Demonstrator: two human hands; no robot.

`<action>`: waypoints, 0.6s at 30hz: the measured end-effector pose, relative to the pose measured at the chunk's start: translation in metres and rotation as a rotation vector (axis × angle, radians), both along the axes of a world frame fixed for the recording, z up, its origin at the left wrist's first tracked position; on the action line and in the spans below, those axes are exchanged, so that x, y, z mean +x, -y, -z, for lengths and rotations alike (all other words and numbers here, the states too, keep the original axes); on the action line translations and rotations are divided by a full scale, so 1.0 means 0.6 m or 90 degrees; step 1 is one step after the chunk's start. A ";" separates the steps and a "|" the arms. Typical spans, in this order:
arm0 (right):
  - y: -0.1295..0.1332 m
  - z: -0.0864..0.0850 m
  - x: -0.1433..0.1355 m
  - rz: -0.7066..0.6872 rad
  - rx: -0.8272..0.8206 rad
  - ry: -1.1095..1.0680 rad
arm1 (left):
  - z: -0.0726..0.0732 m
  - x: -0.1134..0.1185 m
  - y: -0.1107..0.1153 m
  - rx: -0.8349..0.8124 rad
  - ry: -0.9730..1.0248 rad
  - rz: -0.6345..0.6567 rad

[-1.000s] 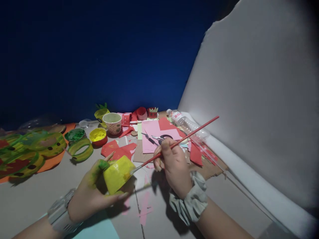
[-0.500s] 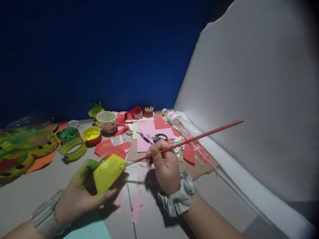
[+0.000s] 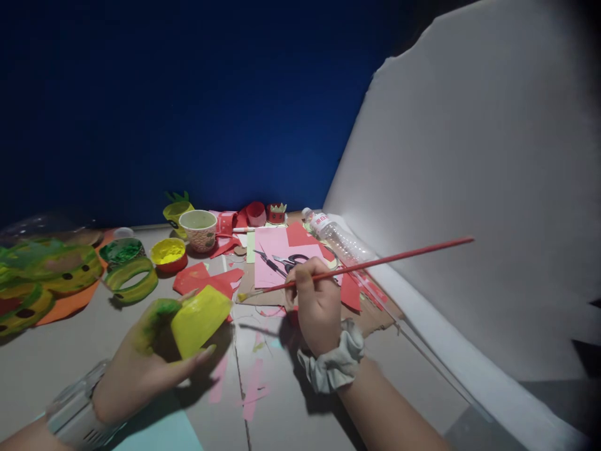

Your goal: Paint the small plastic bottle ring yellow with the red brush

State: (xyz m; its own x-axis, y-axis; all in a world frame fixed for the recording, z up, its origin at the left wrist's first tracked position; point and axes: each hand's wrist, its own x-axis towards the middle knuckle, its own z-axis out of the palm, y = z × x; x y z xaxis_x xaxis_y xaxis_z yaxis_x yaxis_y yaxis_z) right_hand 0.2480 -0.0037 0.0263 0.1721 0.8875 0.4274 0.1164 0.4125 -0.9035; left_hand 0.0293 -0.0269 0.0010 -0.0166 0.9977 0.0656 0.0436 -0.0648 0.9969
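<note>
My left hand (image 3: 150,357) grips a yellow-painted piece (image 3: 201,319) between thumb and fingers; it looks like a cut paper cup, but its far side is hidden. Green and yellow paint smears the fingers. In my right hand (image 3: 315,307) is a thin red paintbrush (image 3: 394,258), pinched near the bristle end. Its yellow-tipped bristles sit just right of the yellow piece, apart from it. Behind my left hand stand a tub of yellow paint (image 3: 169,252) and a tub of green paint (image 3: 122,250), with a green-yellow painted ring (image 3: 131,282) in front.
A patterned paper cup (image 3: 198,232) stands at the back. Scissors (image 3: 293,262) and a craft knife (image 3: 268,263) lie on pink paper (image 3: 270,241). A clear plastic bottle (image 3: 340,238) rests by the white panel (image 3: 469,188). Painted yellow-green shapes (image 3: 51,275) lie at left, red scraps (image 3: 206,279) mid-table.
The paintbrush tip has come away from the yellow piece's edge, as my right hand lifted slightly to the right. My left hand keeps its hold on the piece.
</note>
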 end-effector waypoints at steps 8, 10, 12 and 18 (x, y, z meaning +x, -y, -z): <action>-0.010 -0.009 -0.006 -0.060 -0.088 -0.118 | -0.007 0.006 -0.001 0.020 -0.029 0.034; -0.011 -0.004 -0.010 -0.079 -0.099 -0.116 | -0.009 0.011 0.004 -0.004 0.001 0.016; -0.010 0.001 -0.015 -0.086 -0.105 -0.108 | -0.013 0.016 0.010 -0.027 0.018 0.003; -0.008 0.009 -0.017 -0.071 -0.097 -0.055 | -0.008 0.014 0.012 -0.022 0.039 0.002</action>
State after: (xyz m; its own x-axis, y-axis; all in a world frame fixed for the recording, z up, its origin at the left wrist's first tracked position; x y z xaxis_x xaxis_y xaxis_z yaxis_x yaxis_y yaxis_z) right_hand 0.2377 0.0008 0.0208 0.1001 0.9561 0.2752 -0.0027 0.2769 -0.9609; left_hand 0.0374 -0.0341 0.0061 -0.0172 0.9994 0.0305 -0.0185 -0.0308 0.9994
